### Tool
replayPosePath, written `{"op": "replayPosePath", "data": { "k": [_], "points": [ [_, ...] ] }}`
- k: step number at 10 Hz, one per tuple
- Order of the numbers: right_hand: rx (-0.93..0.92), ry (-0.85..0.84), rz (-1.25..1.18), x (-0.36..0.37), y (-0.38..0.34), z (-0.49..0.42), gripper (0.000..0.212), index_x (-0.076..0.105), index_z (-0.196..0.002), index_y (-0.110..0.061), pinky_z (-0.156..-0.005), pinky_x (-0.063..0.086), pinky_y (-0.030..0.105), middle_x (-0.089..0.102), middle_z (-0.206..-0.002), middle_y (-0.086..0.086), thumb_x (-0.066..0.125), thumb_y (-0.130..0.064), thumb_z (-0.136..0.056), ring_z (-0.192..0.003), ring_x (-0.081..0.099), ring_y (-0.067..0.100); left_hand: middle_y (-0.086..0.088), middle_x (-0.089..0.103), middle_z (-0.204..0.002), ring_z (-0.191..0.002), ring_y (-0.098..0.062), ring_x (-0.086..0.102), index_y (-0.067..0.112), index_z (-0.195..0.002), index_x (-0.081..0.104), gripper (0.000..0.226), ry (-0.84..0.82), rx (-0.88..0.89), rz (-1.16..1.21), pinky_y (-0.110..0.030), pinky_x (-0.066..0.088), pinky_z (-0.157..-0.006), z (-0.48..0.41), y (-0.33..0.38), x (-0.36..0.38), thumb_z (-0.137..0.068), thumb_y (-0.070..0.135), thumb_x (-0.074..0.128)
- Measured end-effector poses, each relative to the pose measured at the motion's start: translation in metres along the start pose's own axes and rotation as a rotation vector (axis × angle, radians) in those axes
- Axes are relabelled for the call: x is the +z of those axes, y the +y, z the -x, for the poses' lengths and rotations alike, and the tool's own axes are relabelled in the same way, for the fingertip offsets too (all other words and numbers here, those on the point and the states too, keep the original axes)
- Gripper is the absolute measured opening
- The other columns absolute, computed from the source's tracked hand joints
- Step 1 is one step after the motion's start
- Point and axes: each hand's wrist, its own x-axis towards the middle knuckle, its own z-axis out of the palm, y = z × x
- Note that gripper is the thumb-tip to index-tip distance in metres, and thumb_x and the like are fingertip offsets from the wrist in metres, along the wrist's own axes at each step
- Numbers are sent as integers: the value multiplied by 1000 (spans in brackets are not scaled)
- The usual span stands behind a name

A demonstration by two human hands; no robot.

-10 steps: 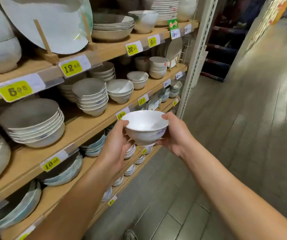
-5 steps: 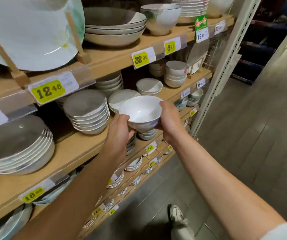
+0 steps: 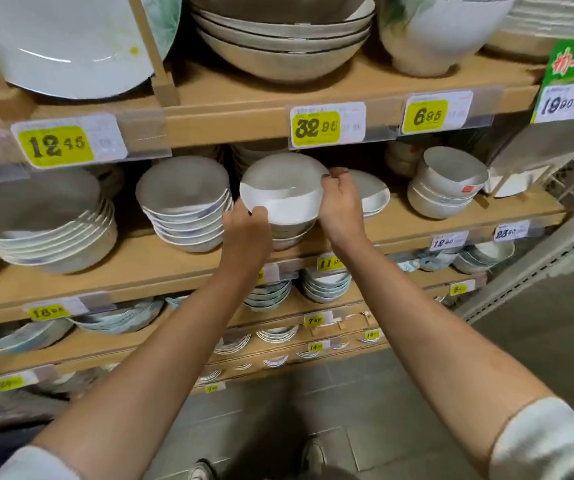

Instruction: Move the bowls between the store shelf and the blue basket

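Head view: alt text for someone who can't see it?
Left hand and right hand grip a white bowl over a short stack on the middle shelf. Other bowl stacks flank it, under yellow price tags.

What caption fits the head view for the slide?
Left hand and right hand hold a white bowl over a bowl stack on the wooden shelf.

We hold the bowl over a short stack on the shelf, with a taller stack to its left and shallow bowls to its right.
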Motion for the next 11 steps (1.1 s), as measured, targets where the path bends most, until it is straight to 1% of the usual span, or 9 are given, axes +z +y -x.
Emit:
{"op": "replayPosePath", "data": {
  "k": [2, 3, 5, 6, 7, 8, 9, 10, 11],
  "points": [
    [-15, -67, 28, 9, 18, -19, 27, 55, -120, -1, -76, 32, 30, 63, -115, 22, 42, -9, -98, -106, 54, 36, -30, 53, -122, -111, -46, 52, -5, -122, 48, 34, 126, -60, -58, -55, 47, -95, -16, -6, 15, -97, 16, 37],
    [-21, -82, 98, 18, 21, -21, 28, 55, -118, 6, -77, 32, 35, 61, -111, 28, 39, -4, -97, -103, 54, 40, -24, 55, -121, -110, -38, 51, -2, -120, 54, 34, 170, -22, -62, -45, 44, -96, -20, -7, 17, -93, 8, 35],
    [-135, -156, 445, 20, 28, -19, 28, 57, -105, 9, -95, 39, 45, 57, -111, 29, 33, -4, -96, -106, 53, 41, -23, 53, -122, -102, -35, 57, -1, -121, 52, 35, 232, -5, -61, -48, 48, -92, -25, -20, 23, -91, 6, 36],
    [-283, -162, 710, 22, 33, -21, 29, 61, -102, 11, -115, 21, 47, 60, -102, 30, 35, 6, -90, -100, 55, 42, -22, 54, -122, -102, -34, 58, -1, -121, 54, 35, 226, -15, -66, -48, 49, -91, -25, -21, 24, -92, 9, 36],
    [-338, -158, 847, 21, 35, -24, 31, 63, -102, 9, -117, 15, 47, 62, -99, 26, 35, 5, -90, -98, 56, 41, -20, 55, -122, -105, -34, 55, 1, -124, 52, 37, 226, -61, -106, -40, 46, -88, -26, -20, 24, -94, 16, 36],
    [-246, -134, 620, 19, 32, -22, 30, 64, -93, 10, -116, 18, 46, 63, -93, 29, 35, -1, -93, -99, 55, 43, -19, 56, -119, -106, -34, 53, 1, -122, 53, 36, 241, -84, -137, -34, 37, -79, -29, -20, 22, -95, 19, 36],
    [-162, -113, 406, 14, 26, -20, 35, 62, -112, 11, -121, 9, 38, 66, -112, 26, 40, -7, -94, -113, 52, 38, -19, 59, -117, -106, -34, 54, 1, -120, 55, 35, 229, -72, -155, -33, 37, -78, -26, -18, 19, -97, 21, 37],
    [-173, -154, 315, 5, 21, -15, 41, 54, -133, 0, -118, 21, 40, 59, -132, 16, 42, -13, -95, -127, 44, 35, -20, 63, -113, -107, -36, 57, 5, -116, 58, 36, 197, -62, -113, -41, 45, -88, -15, -14, 14, -99, 28, 37],
    [-238, -142, 268, -9, 17, -4, 38, 57, -129, -6, -102, 40, 40, 65, -121, 17, 45, -13, -93, -117, 53, 33, -2, 65, -84, -87, -28, 64, 24, -88, 60, 27, 167, -51, -29, -40, 49, -74, 9, -13, 2, -98, 33, 37]
  ]
}}
